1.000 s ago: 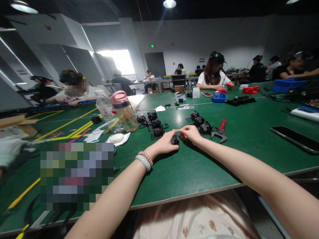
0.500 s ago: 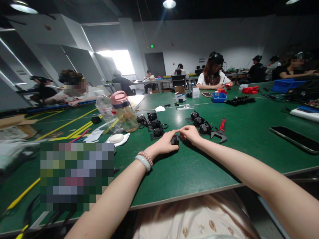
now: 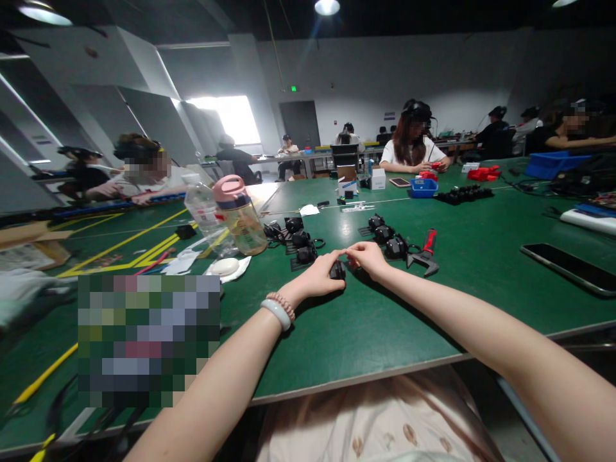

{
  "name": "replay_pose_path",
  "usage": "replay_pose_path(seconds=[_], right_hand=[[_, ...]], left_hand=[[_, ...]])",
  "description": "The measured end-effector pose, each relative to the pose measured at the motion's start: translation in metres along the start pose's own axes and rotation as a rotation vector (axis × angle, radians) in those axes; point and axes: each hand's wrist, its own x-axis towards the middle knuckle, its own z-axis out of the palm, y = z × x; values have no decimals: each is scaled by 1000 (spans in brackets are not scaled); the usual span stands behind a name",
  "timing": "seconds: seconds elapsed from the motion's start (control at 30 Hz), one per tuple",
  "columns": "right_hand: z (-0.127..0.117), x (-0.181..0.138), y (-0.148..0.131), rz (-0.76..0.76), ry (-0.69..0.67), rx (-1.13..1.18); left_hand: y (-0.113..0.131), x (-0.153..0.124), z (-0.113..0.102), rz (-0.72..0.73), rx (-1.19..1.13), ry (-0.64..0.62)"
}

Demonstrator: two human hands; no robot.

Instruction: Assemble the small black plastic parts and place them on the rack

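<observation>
My left hand (image 3: 321, 276) is curled around a small black part (image 3: 338, 271) resting on the green table (image 3: 366, 327), a bead bracelet and a pale bangle on its wrist. My right hand (image 3: 369, 258) pinches closed at the top of the same part, its fingertips meeting the left fingertips. One group of similar black parts (image 3: 298, 239) lies just behind my left hand. A second row of black parts (image 3: 387, 235) lies behind my right hand. Red-handled pliers (image 3: 425, 252) rest to the right of that row.
A pink-lidded bottle (image 3: 239, 215) and a clear bottle (image 3: 203, 208) stand at the left. A dark phone (image 3: 568, 268) lies at the right. A blue tray (image 3: 424, 187) and more black parts (image 3: 462, 194) sit farther back. Other people work at the far side and at the left.
</observation>
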Motion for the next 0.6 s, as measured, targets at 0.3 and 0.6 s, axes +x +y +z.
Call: replay_pose_path(seconds=[0.3, 0.6], right_hand=[[-1, 1, 1, -42, 7, -80], [-2, -3, -3, -43, 12, -103]], left_hand=[[-1, 0, 0, 17, 35, -9], [-1, -1, -1, 9, 37, -12]])
